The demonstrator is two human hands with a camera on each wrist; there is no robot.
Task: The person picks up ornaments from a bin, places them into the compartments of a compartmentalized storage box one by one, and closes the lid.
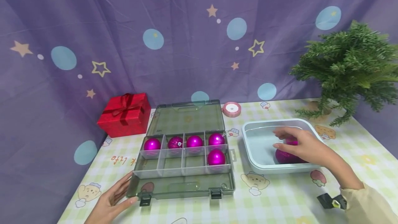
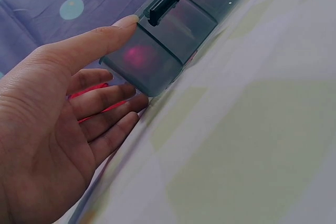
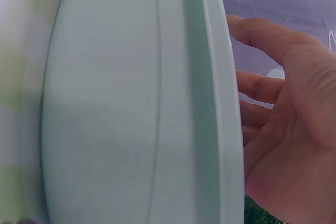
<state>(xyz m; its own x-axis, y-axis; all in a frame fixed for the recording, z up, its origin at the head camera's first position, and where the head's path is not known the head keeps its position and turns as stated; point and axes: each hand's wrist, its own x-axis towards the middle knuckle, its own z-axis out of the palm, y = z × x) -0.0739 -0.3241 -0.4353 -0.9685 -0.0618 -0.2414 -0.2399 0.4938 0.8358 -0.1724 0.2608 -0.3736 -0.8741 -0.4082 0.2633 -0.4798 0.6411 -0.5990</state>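
Observation:
A dark translucent organizer box (image 1: pixel 183 194) lies with its lid (image 1: pixel 188 120) laid back. Shiny magenta Christmas balls, one of them a glittery ball (image 1: pixel 175 143), sit in all four back compartments, and another ball (image 1: pixel 216 157) is in the front right one. At the box's front left corner my left hand (image 1: pixel 113 198) rests its thumb on the edge, fingers loosely extended along the side (image 2: pixel 68 108). My right hand (image 1: pixel 306 146) reaches over a pale blue basin (image 1: pixel 259 167), fingers spread and bent, with nothing between them. Magenta balls (image 1: pixel 281 156) lie beneath it, partly hidden.
A red gift box (image 1: pixel 124 115) stands at the back left. Behind the organizer lies a pink ribbon spool (image 1: pixel 231 109). An artificial Christmas tree (image 1: pixel 348 68) rises at the back right. A small black object (image 1: pixel 326 200) lies near my right sleeve. A purple curtain (image 1: pixel 186 72) hangs behind the table.

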